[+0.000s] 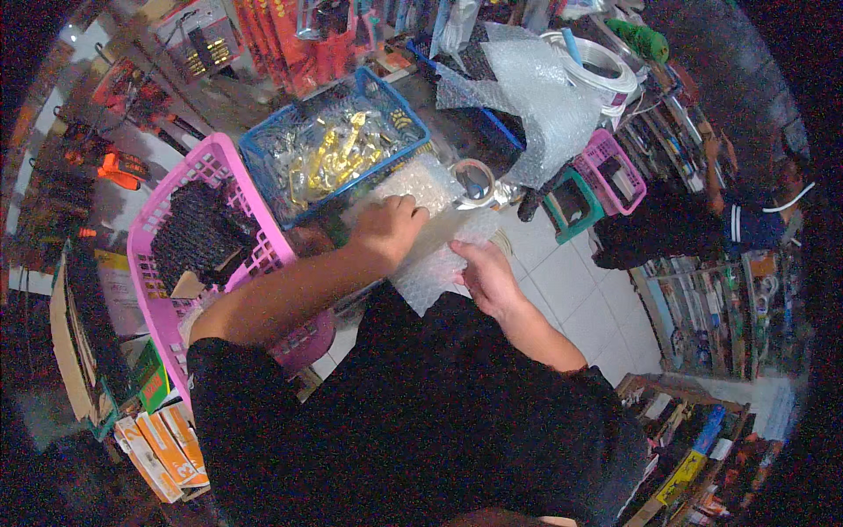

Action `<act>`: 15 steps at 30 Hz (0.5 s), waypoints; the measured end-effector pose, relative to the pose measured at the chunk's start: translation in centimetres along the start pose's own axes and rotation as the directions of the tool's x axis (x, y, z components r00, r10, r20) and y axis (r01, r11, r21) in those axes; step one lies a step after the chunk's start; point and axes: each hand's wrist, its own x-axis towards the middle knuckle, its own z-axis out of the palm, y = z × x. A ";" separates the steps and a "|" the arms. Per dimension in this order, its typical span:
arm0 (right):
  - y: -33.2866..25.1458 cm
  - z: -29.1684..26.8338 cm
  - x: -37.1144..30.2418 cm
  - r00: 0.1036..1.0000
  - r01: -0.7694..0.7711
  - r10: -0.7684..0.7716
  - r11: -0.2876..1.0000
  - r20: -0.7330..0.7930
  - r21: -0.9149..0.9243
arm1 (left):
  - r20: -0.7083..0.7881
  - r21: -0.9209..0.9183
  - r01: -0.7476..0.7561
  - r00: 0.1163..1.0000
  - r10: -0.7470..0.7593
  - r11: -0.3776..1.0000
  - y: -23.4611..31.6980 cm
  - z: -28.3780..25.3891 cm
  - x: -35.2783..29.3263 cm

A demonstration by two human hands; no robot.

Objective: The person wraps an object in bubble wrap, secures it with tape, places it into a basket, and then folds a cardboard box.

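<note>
Left hand (389,227) pressing bubble wrap bundle (435,237) flat, fingers curled over; right hand (485,277) pinching lower edge, keeping wrap taut; tape roll (474,182) lying just beyond

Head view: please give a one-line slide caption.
Both hands hold bubble wrap beside blue basket and pink basket.

Dim, blue-tinted fisheye view with black corners

Straight edges are bent toward the rim; glare is seen on the crinkled clear bubble wrap sheet (536,88); outer shelves are blurred and underexposed.

A pink lattice basket (230,189), a blue basket (397,101) of gold fittings (338,154), clear bubble wrap (435,250).
</note>
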 end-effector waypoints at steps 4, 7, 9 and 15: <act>-0.7 0.2 0.5 0.992 -0.058 0.058 0.998 0.113 -0.002 | 0.007 -0.029 -0.086 0.996 0.086 0.996 -0.4 -1.1 -0.3; -0.8 0.5 0.9 0.985 -0.045 0.042 0.999 0.167 0.015 | -0.033 -0.124 -0.137 0.990 0.134 0.983 -1.0 -1.5 -0.5; -0.8 0.5 1.2 0.989 -0.022 0.015 0.999 0.150 0.047 | -0.078 -0.196 -0.171 0.984 0.158 0.966 -1.4 -1.3 -0.5; -2.3 1.4 1.7 0.977 -0.081 0.066 0.995 0.203 0.065 | -0.085 -0.384 -0.245 0.969 0.230 0.890 -3.4 0.7 -0.1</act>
